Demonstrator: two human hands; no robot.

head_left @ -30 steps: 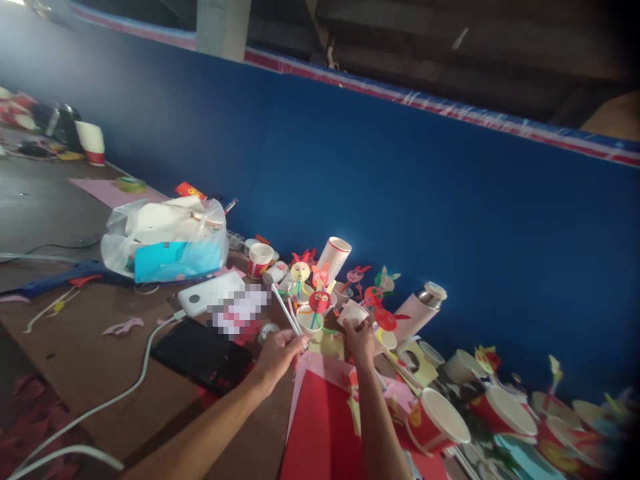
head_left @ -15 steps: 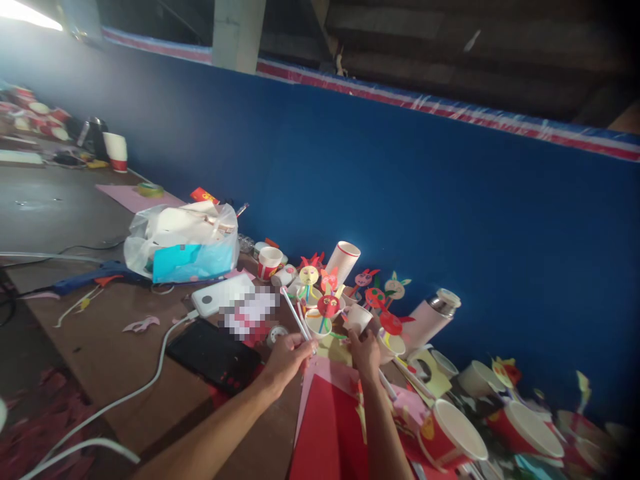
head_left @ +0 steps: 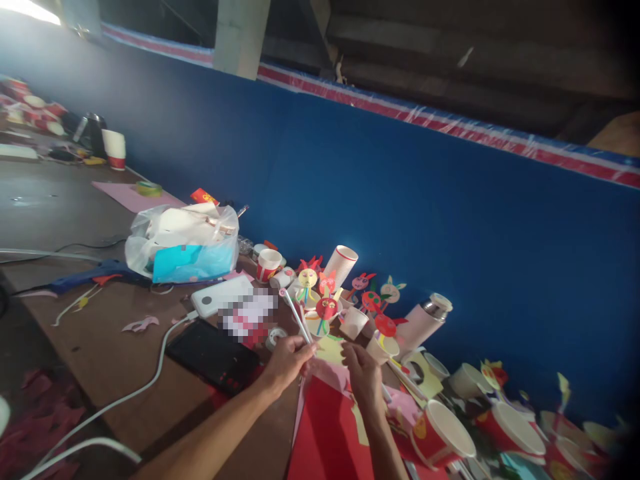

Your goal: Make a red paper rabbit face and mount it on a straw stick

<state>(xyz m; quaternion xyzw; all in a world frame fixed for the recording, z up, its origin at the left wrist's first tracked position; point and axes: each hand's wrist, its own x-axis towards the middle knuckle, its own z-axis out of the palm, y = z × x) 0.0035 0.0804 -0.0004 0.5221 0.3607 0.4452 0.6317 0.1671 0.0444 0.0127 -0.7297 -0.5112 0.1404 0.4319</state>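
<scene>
Left hand pinches white straws that angle up over the table. Right hand, loosely curled, holds nothing, just beside the straws' lower end above red paper.

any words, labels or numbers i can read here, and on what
None can be read.
Red packet by the blue wall: yellow marks, too small.
Red-and-white paper cup: print too blurred.
Patch beside the white power bank: pixelated.
The left hand holds a plain white straw.
</scene>
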